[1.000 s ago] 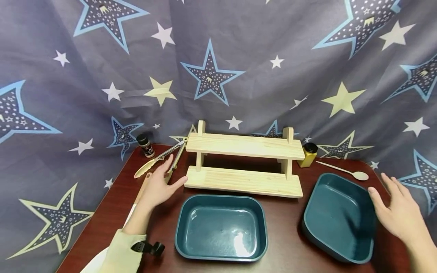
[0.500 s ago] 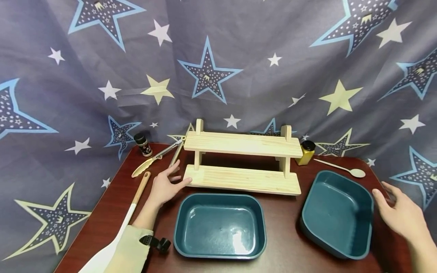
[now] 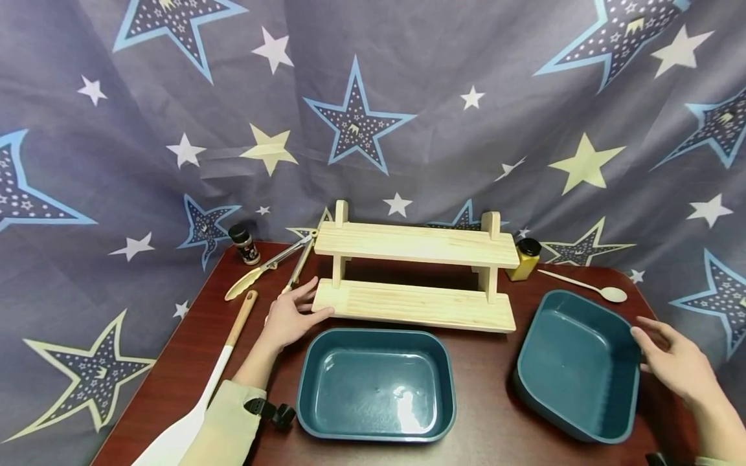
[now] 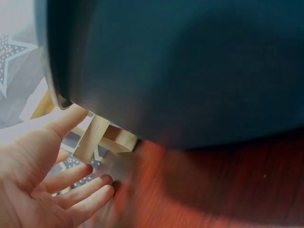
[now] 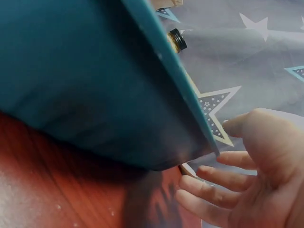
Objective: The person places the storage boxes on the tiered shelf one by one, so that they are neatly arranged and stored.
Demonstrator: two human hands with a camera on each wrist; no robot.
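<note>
I see a red-brown table, starry cloth behind. The left hand, thumb spread wide, is by the left end of the wooden rack. The right hand, fingers loose, is beside the right blue tub. Neither grips anything; I can't tell about touching.

The left hand, a second ago spread over the silver metal tongs with cream-coloured tips, has dropped to the left end of the pale, two-tier wooden shelf, thumb now further along the lower plank's front edge. The white spatula with the brown wooden handle, earlier partly covered by that arm, has come into fuller sight. Across the table, the right hand has closed in on the deep, blue-green plastic bin, its thumb now at the rim; from where I stand, contact is hard to judge.
</note>
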